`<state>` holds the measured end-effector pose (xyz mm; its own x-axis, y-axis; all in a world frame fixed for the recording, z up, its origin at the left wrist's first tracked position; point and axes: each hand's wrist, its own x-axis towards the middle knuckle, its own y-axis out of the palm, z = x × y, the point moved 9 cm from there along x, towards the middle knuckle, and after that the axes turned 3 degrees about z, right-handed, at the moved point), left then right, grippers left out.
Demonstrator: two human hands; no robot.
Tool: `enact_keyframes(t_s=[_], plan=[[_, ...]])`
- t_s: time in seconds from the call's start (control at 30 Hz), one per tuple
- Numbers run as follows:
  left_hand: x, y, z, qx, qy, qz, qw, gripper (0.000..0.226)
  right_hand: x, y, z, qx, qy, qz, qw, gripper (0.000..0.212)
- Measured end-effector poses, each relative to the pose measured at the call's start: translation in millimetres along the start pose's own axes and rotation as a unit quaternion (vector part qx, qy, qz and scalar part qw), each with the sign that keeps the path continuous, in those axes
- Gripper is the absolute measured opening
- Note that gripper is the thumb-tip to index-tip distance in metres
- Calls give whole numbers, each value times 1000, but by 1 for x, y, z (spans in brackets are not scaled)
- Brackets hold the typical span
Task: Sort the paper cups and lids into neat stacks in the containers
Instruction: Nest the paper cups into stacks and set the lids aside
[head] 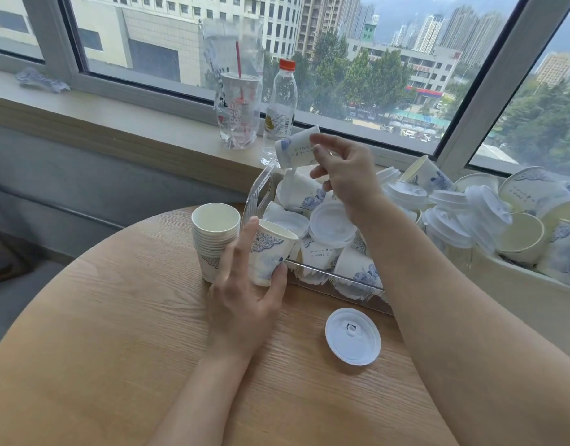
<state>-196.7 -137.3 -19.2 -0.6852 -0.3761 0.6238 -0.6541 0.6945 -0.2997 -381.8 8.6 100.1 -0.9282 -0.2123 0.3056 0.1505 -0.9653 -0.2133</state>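
Nearest, at five o'clock on the round, pale wood-grain counter, a flat white plastic lid lies alone, its sip-hole side facing up. At the centre, the left hand grips a white paper cup with blue floral print, thumb and fingers curled round its wall; the cup stands nearly upright, mouth up and tilted slightly toward two o'clock. Just beside it at nine o'clock stands a neat stack of matching paper cups, long axis vertical, mouths up. Behind them, a clear ribbed plastic container holds a jumble of cups and lids lying at all angles. Above it at twelve o'clock, the right hand pinches a second printed paper cup lying on its side, its long axis near horizontal. At three o'clock a cream bin overflows with more cups and lids. Farther back, on the windowsill, stand a clear water bottle with an orange cap and a bagged plastic drink cup with a red straw. City buildings show through the window.
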Motion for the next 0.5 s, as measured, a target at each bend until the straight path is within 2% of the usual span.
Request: enact_keyframes(t_s=[0.23, 0.37, 0.5], plan=[[0, -1, -2, 4, -3, -5, 1000, 77, -55, -9, 26, 28, -92, 59, 994, 8], [-2, -1, -3, -4, -1, -8, 1000, 78, -80, -6, 23, 7, -102, 116, 988, 13], [-3, -1, -5, -8, 0, -3, 1000, 78, -95, -1, 21, -43, -117, 131, 983, 15]])
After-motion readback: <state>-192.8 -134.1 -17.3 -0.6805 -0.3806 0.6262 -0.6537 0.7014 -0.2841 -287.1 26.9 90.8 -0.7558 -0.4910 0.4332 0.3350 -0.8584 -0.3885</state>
